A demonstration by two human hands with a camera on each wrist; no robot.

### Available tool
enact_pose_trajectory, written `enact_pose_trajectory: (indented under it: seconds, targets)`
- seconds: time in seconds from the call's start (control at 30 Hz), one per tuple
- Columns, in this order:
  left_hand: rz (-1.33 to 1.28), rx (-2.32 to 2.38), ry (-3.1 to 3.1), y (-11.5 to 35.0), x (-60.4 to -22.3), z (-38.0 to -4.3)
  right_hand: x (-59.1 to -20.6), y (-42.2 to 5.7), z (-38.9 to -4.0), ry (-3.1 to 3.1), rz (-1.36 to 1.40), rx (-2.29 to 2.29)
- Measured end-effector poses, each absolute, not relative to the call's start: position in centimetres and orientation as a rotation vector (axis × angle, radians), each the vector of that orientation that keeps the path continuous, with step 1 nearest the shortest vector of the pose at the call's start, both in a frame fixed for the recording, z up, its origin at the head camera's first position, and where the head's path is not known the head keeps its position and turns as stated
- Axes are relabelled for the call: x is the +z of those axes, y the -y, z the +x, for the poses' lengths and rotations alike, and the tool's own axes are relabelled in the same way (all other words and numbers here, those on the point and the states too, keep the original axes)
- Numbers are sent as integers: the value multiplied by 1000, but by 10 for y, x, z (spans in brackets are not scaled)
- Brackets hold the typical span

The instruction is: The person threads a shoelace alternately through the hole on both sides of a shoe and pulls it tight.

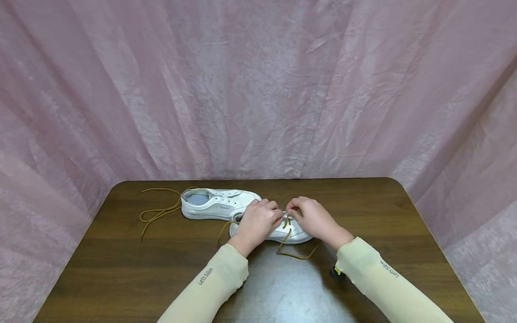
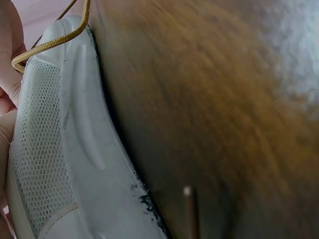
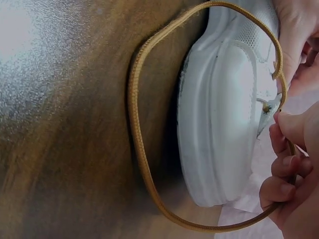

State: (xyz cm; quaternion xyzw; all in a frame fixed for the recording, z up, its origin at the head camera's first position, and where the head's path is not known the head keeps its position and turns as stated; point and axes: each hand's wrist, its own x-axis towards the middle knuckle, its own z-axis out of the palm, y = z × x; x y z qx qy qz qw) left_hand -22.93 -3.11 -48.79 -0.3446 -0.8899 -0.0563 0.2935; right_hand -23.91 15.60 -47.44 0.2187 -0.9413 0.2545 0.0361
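Observation:
A white shoe (image 1: pixel 301 236) lies toe to the right on the table, under both hands. My left hand (image 1: pixel 260 221) grips its upper by the lacing area, and in the left wrist view fingers (image 2: pixel 6 69) show along the shoe's far side. Between thumb and fingers, my right hand (image 3: pixel 299 159) pinches a mustard-yellow shoelace (image 3: pixel 137 94) close to the eyelets. In the right wrist view the lace runs in a wide loop past the toe and back into the curled fingers. Lace also passes through eyelets near the toe.
Behind and to the left is a second white shoe (image 1: pixel 213 211), its eyelets unlaced. Another yellow lace (image 1: pixel 159 213) lies loosely coiled beside its heel. The brown table (image 1: pixel 117 280) ends at a pink curtain (image 1: pixel 256 85). A dark device (image 1: pixel 337 274) sits at my right wrist.

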Motion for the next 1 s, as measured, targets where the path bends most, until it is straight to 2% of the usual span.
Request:
enact_pose_trajectory:
  seconds: [0.5,1.0]
  targets:
    - [-846,-199,2338,31,-485,-228,-471,-154,-240,2869,791,623]
    - [-730,-76,2401,24,-489,-218,-471,-153,-236,2829,807,716]
